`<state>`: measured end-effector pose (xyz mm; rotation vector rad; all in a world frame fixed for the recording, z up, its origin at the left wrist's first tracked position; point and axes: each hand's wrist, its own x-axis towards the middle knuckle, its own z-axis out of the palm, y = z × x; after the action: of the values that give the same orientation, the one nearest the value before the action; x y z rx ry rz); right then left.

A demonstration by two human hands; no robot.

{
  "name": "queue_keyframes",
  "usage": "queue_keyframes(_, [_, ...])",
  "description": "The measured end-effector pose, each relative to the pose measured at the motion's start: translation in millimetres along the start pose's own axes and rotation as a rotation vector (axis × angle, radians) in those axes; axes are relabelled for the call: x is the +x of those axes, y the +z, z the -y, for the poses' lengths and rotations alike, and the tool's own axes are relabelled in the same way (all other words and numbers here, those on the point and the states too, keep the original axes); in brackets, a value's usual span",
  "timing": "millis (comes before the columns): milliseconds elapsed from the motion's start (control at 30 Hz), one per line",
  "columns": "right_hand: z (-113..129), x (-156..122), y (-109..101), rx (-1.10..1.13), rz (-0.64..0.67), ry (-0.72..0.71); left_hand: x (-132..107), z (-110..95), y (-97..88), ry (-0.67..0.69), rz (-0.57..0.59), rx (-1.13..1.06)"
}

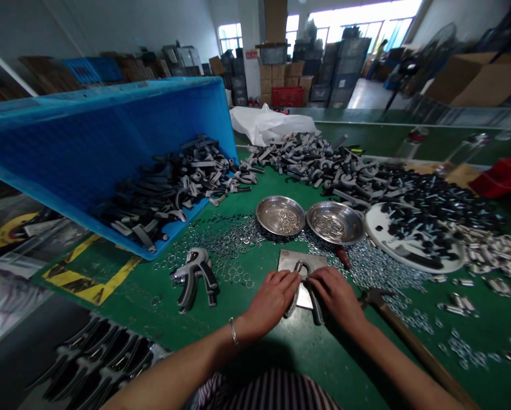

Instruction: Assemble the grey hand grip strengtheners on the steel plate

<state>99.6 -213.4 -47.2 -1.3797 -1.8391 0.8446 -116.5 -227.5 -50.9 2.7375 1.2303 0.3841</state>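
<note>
My left hand [273, 297] and my right hand [333, 293] are side by side on a small metal plate [290, 261] on the green table. Both have their fingers curled round the two grey handles of a hand-grip exerciser [301, 285] lying on that plate. Its metal spring loop shows between my fingertips. A finished grey and black hand grip [194, 277] lies to the left of my left hand. A hammer [403, 330] with a wooden handle lies just right of my right wrist.
Two steel bowls [280, 215] [334, 222] of small rings stand beyond the plate. A tilted blue crate [89, 142] spills grey handles. More handles [319, 162], black parts on a white disc [413, 242], loose washers [225, 245] and a red tray [501, 176] cover the table.
</note>
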Motion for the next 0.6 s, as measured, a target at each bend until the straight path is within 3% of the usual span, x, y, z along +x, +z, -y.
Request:
queue_keyframes(167, [-4, 8, 8, -0.248, 0.069, -0.194, 7, 2, -6.1, -0.173, -0.024, -0.285])
queue_keyframes(267, [-4, 10, 9, -0.38, 0.09, -0.259, 19, 13, -19.4, -0.204, -0.034, -0.353])
queue_keyframes(400, [-4, 8, 6, -0.5, 0.137, -0.362, 58, 47, -48.0, -0.231, -0.098, -0.222])
queue_keyframes(500, [-11, 0, 2, -0.644, 0.14, -0.51, 96, 79, -62.1, -0.26, -0.011, -0.047])
queue_keyframes(600, [-17, -12, 1, -0.792, 0.136, -0.621, 131, 105, -59.4, -0.299, 0.11, 0.024])
